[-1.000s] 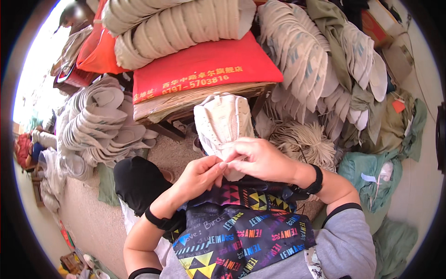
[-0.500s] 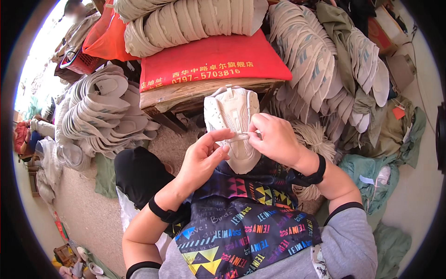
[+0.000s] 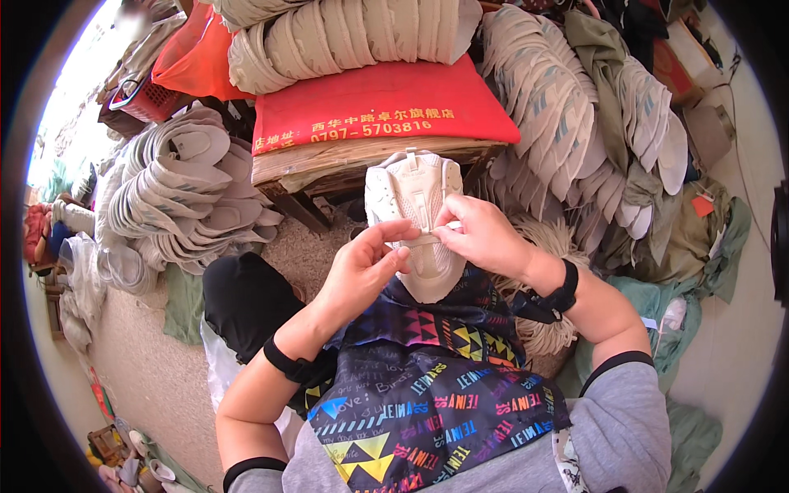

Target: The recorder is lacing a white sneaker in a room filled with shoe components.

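A cream shoe upper [image 3: 426,275] rests upright on my lap, toe toward me, against the front of a low wooden table. A pale shoelace [image 3: 423,240] crosses its lower eyelets. My right hand [image 3: 481,237] is at the upper's right side, thumb and index finger pinched on the lace. At the left edge, my left hand [image 3: 366,261] has its fingers stretched over the eyelet row, with thumb and index apart. Whether its fingertips also touch the lace is hard to see.
Rolled stacks of beige uppers [image 3: 353,37] lie on the table's red cover [image 3: 386,103]. More piles of uppers [image 3: 168,189] stand at left, others [image 3: 538,90] hang at right. A bundle of cream laces [image 3: 549,329] sits beside my right forearm. A red basket [image 3: 148,103] is far left.
My right hand has risen slightly and moved inward over the upper. My left fingers have shifted a little, and the thumb has dropped farther from the index finger. The view has moved slightly.
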`<state>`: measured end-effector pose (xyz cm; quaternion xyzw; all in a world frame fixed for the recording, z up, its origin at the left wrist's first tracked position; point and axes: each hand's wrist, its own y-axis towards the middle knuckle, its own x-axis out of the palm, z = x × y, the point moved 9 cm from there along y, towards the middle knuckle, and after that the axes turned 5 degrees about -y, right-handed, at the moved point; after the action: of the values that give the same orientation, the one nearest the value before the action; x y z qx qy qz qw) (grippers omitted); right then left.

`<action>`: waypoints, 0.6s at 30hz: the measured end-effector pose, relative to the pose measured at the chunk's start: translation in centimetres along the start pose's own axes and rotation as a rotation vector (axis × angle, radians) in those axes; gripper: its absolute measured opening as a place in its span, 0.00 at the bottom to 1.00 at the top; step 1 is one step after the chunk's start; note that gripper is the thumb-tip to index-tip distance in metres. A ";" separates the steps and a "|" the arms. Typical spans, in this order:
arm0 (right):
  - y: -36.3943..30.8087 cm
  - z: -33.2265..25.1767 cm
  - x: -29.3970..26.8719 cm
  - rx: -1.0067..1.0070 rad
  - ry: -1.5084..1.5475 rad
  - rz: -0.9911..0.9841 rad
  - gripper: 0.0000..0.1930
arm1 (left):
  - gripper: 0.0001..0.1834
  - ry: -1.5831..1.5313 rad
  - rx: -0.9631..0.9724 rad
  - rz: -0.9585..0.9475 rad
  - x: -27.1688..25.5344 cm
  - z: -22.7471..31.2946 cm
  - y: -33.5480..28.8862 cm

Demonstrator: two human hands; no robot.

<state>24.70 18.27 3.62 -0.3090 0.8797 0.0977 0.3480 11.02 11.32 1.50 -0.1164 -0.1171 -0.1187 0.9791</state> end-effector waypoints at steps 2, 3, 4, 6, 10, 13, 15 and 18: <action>-0.7 -0.6 -1.4 -0.021 -0.076 0.184 0.09 | 0.21 0.030 0.049 0.033 0.0 -0.1 -0.1; -1.0 -0.9 -1.3 -0.023 -0.078 0.182 0.09 | 0.21 0.059 0.094 0.059 0.0 0.0 -0.2; -1.3 -0.6 -1.2 0.033 -0.071 0.166 0.09 | 0.21 0.058 0.095 0.061 0.2 -0.2 -0.3; -1.5 -0.3 -0.9 0.088 -0.062 0.149 0.09 | 0.19 0.281 0.183 0.142 0.1 0.4 -0.5; -1.1 -1.4 0.0 -0.024 -0.103 0.166 0.08 | 0.18 0.383 0.217 0.212 -0.5 0.4 0.2; -0.9 -2.5 0.4 -0.142 -0.199 0.173 0.08 | 0.17 0.496 0.307 0.224 -0.6 1.3 0.8; -0.8 -2.8 0.6 -0.181 -0.239 0.167 0.08 | 0.16 0.761 0.450 0.202 0.4 2.9 0.7; -0.9 -3.2 0.3 -0.232 -0.269 0.195 0.09 | 0.14 0.903 0.572 0.154 1.5 3.8 1.6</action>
<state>23.27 16.18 5.80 -0.2444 0.8340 0.2720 0.4133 12.11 13.48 5.21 0.2092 0.2967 -0.0482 0.9306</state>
